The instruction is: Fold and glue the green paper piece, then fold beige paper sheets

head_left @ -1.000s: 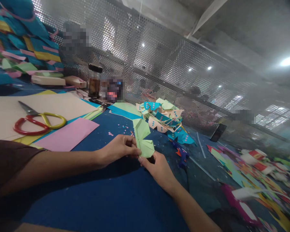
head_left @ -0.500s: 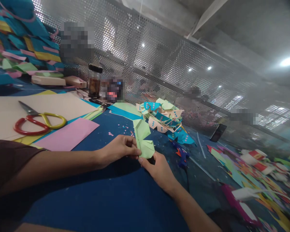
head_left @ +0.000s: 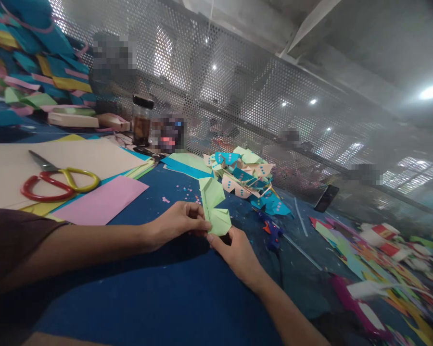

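L hand [head_left: 180,223]: pinching grn. paper [head_left: 219,227], 7 o'clock.
R hand [head_left: 238,247]: pinching same, 5 o'clock.
Fold [head_left: 222,216]: prob. creasing; next prob. needing pressure.

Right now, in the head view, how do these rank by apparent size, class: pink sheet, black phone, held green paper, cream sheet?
Largest to smallest:
1. Cream sheet
2. Pink sheet
3. Held green paper
4. Black phone

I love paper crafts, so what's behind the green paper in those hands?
Beyond the folded green paper, the blue tabletop, a blue sheet and a heap of folded paper pieces show. Its own far side and whatever it directly covers are hidden.
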A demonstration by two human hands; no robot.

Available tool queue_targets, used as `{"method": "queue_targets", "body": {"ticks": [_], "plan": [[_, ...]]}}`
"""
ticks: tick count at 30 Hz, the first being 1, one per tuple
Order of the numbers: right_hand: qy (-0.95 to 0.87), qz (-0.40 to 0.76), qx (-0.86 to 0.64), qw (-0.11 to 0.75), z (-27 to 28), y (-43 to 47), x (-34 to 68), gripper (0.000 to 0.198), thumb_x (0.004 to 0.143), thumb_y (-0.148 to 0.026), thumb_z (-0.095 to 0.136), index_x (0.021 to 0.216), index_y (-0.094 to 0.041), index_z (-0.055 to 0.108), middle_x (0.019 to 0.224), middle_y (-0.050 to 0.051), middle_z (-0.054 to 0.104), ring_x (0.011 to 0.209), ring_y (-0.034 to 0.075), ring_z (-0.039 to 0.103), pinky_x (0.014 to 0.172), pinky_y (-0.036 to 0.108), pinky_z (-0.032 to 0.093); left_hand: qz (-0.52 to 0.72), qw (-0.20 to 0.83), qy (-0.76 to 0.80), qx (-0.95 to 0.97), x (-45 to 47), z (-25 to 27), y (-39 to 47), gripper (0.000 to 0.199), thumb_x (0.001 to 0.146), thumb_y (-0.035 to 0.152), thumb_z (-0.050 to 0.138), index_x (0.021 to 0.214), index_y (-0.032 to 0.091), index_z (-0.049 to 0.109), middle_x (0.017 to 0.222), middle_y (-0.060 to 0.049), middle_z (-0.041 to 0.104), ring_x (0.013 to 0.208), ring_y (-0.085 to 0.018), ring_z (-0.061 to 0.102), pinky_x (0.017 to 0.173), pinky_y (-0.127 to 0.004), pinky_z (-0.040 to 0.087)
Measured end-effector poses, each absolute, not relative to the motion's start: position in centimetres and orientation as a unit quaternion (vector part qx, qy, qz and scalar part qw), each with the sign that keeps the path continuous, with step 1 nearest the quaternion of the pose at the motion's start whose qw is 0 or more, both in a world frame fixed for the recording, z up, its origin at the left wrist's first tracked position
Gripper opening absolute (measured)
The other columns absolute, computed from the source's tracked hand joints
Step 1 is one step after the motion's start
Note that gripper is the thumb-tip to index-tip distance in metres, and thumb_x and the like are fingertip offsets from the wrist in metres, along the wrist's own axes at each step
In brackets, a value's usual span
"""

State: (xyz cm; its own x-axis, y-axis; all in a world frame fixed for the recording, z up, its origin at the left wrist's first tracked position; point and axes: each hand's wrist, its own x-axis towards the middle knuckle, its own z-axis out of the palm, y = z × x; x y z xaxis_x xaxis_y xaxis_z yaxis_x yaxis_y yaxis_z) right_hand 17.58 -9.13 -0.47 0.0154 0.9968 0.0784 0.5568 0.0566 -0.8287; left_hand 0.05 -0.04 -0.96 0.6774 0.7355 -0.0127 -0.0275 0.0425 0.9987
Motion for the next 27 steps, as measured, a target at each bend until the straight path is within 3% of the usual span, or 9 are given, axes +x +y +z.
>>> {"method": "queue_targets", "body": {"ticks": [27], "plan": [[-0.655, 0.296, -0.595, 0.359, -0.27, -9.22, 17.66, 0.025, 0.088, -0.037, 0.063, 0.093, -0.014, 0.072, 0.08, 0.002, 0.069, 0.074, 0.016, 0.058, 0.069, 0.026, 0.044, 0.277, 0.684, 0.272, 0.617, 0.01, -0.61, -0.2, 0.034, 0.066, 0.04, 0.086, 0.071, 0.015, 0.063, 0.067, -0.001, 0.07, 0.064, -0.013, 0.063, 0.066, -0.025, 0.048]]}}
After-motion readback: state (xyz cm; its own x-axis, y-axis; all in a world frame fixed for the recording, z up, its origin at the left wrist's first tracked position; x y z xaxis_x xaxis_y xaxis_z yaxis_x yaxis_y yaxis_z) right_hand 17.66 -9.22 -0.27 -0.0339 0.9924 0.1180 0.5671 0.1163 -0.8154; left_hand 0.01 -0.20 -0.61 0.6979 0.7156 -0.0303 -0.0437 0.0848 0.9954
